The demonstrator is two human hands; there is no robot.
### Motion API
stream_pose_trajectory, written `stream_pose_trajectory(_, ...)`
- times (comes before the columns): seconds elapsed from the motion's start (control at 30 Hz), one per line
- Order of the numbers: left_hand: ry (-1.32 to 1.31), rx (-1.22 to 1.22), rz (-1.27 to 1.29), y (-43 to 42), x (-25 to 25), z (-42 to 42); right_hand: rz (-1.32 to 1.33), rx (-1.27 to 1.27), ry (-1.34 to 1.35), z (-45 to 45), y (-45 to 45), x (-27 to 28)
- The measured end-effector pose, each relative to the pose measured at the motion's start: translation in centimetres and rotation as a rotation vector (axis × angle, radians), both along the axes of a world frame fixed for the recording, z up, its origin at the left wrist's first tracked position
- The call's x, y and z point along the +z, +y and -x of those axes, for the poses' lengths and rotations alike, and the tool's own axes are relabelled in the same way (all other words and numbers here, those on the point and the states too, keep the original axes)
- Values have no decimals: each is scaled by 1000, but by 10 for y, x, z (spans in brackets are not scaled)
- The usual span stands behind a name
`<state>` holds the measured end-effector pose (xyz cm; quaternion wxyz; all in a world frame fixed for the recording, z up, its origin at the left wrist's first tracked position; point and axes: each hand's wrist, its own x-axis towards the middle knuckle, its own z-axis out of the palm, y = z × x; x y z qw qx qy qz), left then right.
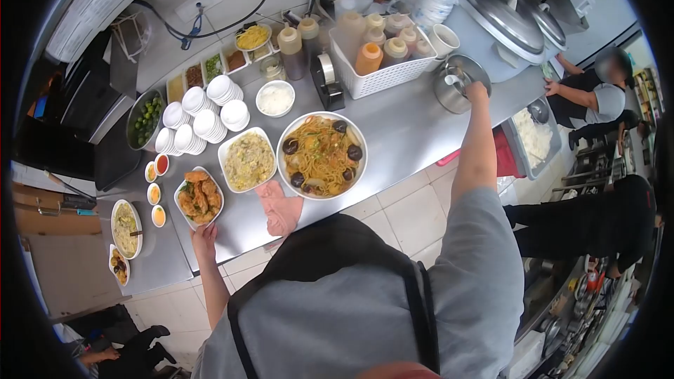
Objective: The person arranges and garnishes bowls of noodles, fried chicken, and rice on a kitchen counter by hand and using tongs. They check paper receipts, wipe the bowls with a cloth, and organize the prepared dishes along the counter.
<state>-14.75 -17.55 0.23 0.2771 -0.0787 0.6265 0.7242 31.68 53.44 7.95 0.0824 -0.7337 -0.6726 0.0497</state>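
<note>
At the counter's front edge, my left hand [204,241] grips the near rim of a white plate [220,212] holding golden fried pieces [199,200]. My right arm reaches far to the right, where my right hand [478,90] is closed at the rim of a steel pot [449,100]. A pale utensil [455,78] shows inside the pot; what my right fingers hold is too small to make out. Between my hands stand a fried rice dish [248,160], a big bowl of noodles with dark mushrooms [322,155] and a crumpled pink cloth [281,209].
White lidded cups [208,125] stand in stacks behind the plates, near small sauce cups [154,193]. A white basket [382,83] holds several bottles beside a tape dispenser [326,84]. People [593,95] are at the right. A rice bin [531,139] sits below the counter.
</note>
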Motion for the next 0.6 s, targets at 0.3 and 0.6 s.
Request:
stream_pose_trajectory(0.3, -15, -8, -12, -7, -7, 4, 119, 168, -137, -20, 53, -18)
stream_pose_trajectory(0.6, -42, -13, -52, -9, 0, 0, -88, 251, -319, -41, 61, -11)
